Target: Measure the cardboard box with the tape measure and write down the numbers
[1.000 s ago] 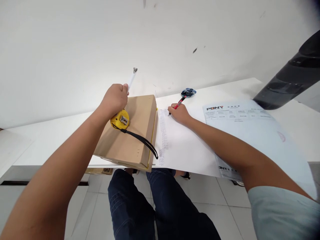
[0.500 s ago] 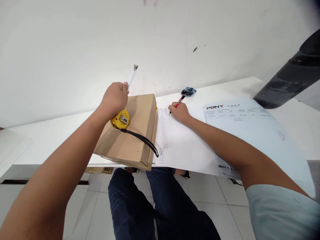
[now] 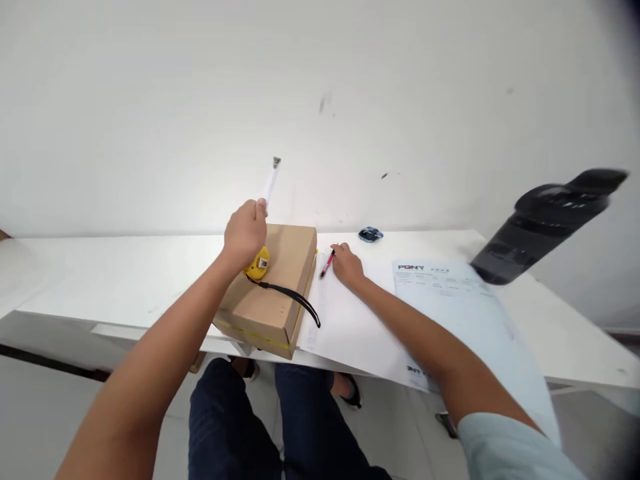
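"What has the left hand (image 3: pixel 246 230) got?"

"A tape (image 3: pixel 255 268). The fingers are curled round its blade (image 3: pixel 271 189), a stiff white strip that slants up past the thumb, with a small metal hook (image 3: pixel 277 161) on its tip."

"And the rounded yellow case?"

"Below the wrist, over the box (image 3: pixel 250 303). I can't tell whether it rests there. A slim black strap (image 3: pixel 293 297) trails from it in a narrow loop across the lid and past the edge."

"Cardboard, that box?"

"Plain brown card, flat-faced and square-cornered, with a thin yellow line along its lower edge. Its near corner juts past the front of the counter (image 3: pixel 125 273), which is smooth and white."

"How about the right hand (image 3: pixel 349 265)?"

"Low over the paper (image 3: pixel 357 327), fingers bent. A slim red pen (image 3: pixel 327 264) with dark ends slants just beside the fingertips; I can't tell whether they grip it or have let go."

"The paper looks thin."

"Thin and white, with a faint speckled strip near the box. Beside it is a printed sheet (image 3: pixel 440 293), bluish, that curves limply over the counter's front edge, partly under the forearm."

"And farther back?"

"A glossy black bottle (image 3: pixel 520 237), cylindrical, looking slanted and a little blurred, near the sheet. Past the right hand sits a crinkled blue packet (image 3: pixel 371 234), close to the wall (image 3: pixel 150 133), which is matt white with a few dark scuffs."
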A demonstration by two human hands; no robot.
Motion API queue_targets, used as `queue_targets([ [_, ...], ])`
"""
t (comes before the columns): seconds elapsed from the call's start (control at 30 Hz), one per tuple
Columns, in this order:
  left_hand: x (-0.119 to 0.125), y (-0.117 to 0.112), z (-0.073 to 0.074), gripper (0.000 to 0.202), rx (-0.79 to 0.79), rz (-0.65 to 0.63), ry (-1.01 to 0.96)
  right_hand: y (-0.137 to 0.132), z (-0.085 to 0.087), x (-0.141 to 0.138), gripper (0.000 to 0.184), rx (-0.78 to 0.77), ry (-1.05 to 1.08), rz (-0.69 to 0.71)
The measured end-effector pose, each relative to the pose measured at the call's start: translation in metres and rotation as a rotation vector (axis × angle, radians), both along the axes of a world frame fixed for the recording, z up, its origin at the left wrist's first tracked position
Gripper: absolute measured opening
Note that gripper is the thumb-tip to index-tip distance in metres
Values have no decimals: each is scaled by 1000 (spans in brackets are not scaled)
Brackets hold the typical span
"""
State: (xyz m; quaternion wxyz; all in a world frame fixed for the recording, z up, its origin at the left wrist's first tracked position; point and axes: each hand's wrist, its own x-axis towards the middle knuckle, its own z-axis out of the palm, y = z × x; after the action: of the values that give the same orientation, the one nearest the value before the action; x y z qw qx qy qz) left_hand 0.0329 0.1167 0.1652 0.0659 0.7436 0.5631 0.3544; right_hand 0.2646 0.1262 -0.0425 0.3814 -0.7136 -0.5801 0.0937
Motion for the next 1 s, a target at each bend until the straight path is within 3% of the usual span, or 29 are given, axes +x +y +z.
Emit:
queue_targets([
  [0.13, -15, -25, -1, 43, 129, 80, -152, -7, 19, -5, 51, -37, -34, 10],
  [0.23, -24, -51, -6, 43, 234, -17, -272, -32, 44, -15, 49, 55, 4, 79],
  [0.3, -24, -73, -10, 41, 346, -160, -389, -59, 64, -27, 56, 201, 169, 239],
  [0.4, -13, -104, -13, 47, 465, -383, -699, -109, 89, -53, 81, 364, 457, 672],
  [0.5, 5, -127, -10, 54, 417, -500, -1017, -153, 105, -82, 93, 373, 531, 845],
  [0.6, 12, -135, -12, 54, 273, -477, -1163, -179, 109, -106, 70, 506, 581, 759],
  [0.7, 0, -127, -23, 50, 101, -385, -1025, -189, 104, -115, 53, 651, 622, 614],
  [0.77, -17, -116, -32, 40, -71, -269, -882, -190, 97, -111, 48, 656, 607, 510],
  [0.83, -38, -103, -40, 55, -173, -74, -759, -189, 90, -103, 44, 592, 555, 405],
  [0.9, -59, -91, -44, 83, -112, 110, -573, -187, 85, -93, 41, 507, 531, 334],
  [0.93, -69, -86, -46, 87, -54, 158, -434, -186, 84, -89, 41, 471, 545, 323],
  [1.0, -86, -78, -48, 73, -15, 174, -138, -182, 83, -83, 45, 416, 610, 343],
])
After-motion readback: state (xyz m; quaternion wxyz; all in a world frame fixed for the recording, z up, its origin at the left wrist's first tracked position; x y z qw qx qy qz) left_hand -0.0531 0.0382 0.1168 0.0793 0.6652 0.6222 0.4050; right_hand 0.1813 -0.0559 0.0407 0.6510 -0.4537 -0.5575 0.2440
